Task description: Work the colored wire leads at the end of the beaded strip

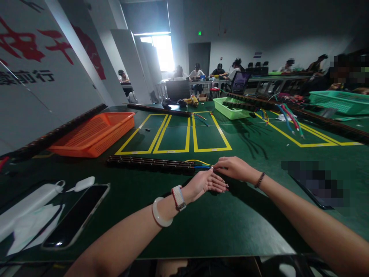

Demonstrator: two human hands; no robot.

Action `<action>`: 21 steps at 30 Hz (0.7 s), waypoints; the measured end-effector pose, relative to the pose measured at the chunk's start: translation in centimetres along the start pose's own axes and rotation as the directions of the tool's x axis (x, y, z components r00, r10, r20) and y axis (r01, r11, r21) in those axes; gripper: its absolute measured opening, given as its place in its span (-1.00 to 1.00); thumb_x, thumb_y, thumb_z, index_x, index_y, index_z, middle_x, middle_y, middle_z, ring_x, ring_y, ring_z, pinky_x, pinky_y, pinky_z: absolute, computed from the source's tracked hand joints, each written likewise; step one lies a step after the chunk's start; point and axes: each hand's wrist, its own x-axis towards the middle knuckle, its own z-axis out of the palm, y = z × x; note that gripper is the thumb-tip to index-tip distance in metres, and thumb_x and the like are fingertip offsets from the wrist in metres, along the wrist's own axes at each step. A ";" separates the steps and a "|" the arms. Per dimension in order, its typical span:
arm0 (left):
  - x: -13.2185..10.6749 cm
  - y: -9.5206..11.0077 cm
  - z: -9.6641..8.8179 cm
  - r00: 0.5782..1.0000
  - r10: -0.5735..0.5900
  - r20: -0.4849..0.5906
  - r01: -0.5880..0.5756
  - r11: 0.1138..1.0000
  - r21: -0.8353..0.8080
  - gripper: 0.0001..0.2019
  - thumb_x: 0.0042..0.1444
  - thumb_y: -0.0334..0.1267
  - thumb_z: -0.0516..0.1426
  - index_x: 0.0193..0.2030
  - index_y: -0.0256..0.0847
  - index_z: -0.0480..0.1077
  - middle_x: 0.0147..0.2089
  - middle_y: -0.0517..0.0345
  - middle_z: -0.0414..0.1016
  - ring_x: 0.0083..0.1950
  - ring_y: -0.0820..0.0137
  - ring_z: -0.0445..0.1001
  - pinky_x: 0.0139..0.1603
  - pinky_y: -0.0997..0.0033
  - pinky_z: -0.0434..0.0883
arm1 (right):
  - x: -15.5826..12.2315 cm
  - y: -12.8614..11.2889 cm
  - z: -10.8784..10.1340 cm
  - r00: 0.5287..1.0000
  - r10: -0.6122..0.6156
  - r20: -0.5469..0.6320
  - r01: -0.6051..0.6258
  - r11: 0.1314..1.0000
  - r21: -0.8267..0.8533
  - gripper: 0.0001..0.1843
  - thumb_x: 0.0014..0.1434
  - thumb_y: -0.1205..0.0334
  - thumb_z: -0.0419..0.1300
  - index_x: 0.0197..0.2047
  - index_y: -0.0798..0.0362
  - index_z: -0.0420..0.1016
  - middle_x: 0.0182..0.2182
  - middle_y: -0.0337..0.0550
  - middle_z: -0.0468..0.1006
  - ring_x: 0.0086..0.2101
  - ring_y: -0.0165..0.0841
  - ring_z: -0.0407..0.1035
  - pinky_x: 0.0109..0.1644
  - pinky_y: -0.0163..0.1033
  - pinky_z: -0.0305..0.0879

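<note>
A long black strip (152,164) lies crosswise in front of me, with yellow and blue wires (201,167) coming out of its right end. My left hand (206,182) is turned partly palm up; its thumb presses at the wire ends while the other fingers stretch to the right. Fingertips of my right hand (235,168) pinch the same wire ends from the far side. The very tips are mostly hidden between my fingers.
Left of me are an orange basket (95,140), a phone (77,215) and a white power bank (31,206). Yellow tape frames (173,152) mark the green table. A light green basket (232,109) and more wired strips (323,121) lie farther back. Several people work behind.
</note>
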 end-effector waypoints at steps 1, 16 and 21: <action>-0.1 0.1 0.0 1.000 0.002 0.023 -0.003 1.000 0.030 -0.52 0.25 -0.08 -0.15 -0.29 -0.48 0.40 -0.27 -0.30 0.52 -0.30 0.28 0.54 -0.19 0.32 0.43 | 0.0 0.1 0.1 1.000 0.005 -0.002 -0.005 1.000 0.004 -0.74 0.25 0.23 0.03 -0.12 0.03 0.51 -0.26 -0.12 0.51 -0.31 -0.39 0.40 -0.26 -0.33 0.24; -0.4 0.1 0.3 0.999 0.018 0.046 -0.020 0.998 0.052 -0.58 0.21 -0.07 -0.06 -0.31 -0.45 0.40 -0.28 -0.27 0.52 -0.30 0.29 0.53 -0.20 0.31 0.42 | 0.1 -0.1 0.8 0.965 0.182 -0.190 -0.188 0.982 -0.014 -0.71 0.20 0.06 0.11 -0.07 -0.03 0.46 -0.29 -0.16 0.46 -0.35 -0.40 0.34 -0.32 -0.33 0.20; -0.4 0.2 0.4 0.999 0.025 0.044 -0.028 0.998 0.059 -0.59 0.21 -0.08 -0.07 -0.30 -0.44 0.38 -0.29 -0.27 0.52 -0.31 0.30 0.53 -0.23 0.33 0.43 | 0.5 -0.2 2.4 0.937 0.255 -0.237 -0.255 0.966 0.034 -0.55 0.12 0.08 0.19 0.05 0.06 0.37 -0.24 -0.09 0.43 -0.29 -0.33 0.31 -0.23 -0.27 0.25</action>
